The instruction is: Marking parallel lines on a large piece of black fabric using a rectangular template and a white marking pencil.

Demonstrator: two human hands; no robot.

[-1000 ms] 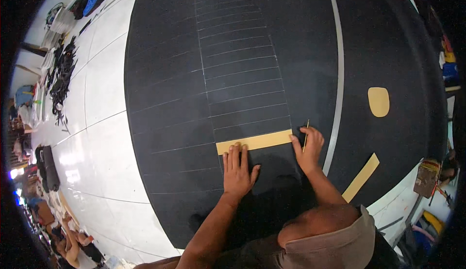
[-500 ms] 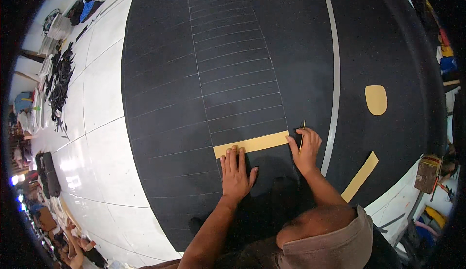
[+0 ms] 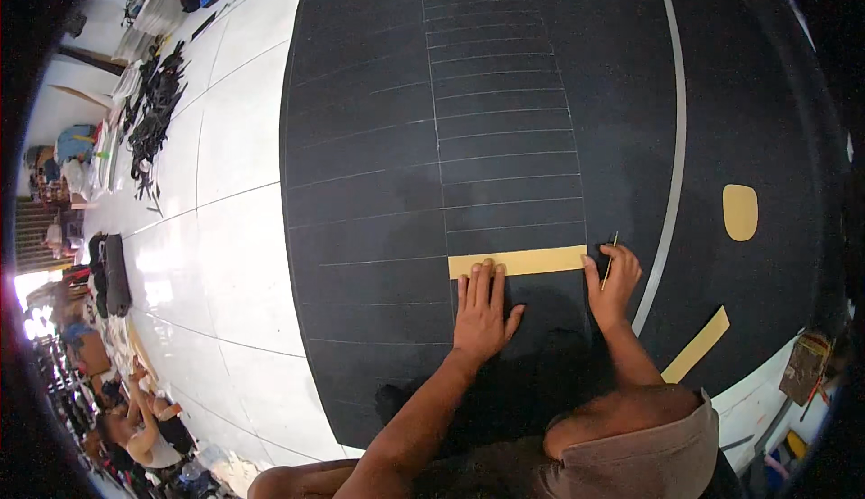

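A straight yellow card strip (image 3: 541, 258) lies across a large black sheet (image 3: 369, 170) marked with thin pale lines. My left hand (image 3: 484, 310) rests on the strip's left half, fingers stretched out and thumb spread to the side. At the strip's right end my right hand (image 3: 616, 281) touches the corner with its thumb. Between its fingers it holds a thin yellow pencil-like stick (image 3: 605, 269), tilted upward. Just beyond the strip, ruled lines run in a ladder-like column between two long lines.
Right of my hands, a long grey strip (image 3: 678, 121), a rounded yellow card piece (image 3: 740, 213) and another yellow strip (image 3: 698, 346) lie on the sheet. White tiled floor (image 3: 234, 274) borders it; black scraps (image 3: 162, 116) are piled there. A person (image 3: 144, 431) sits far left.
The whole view has swung, so the sheet and my hands appear further right. Both hands keep their places against the yellow strip, and the stick stays in my right hand.
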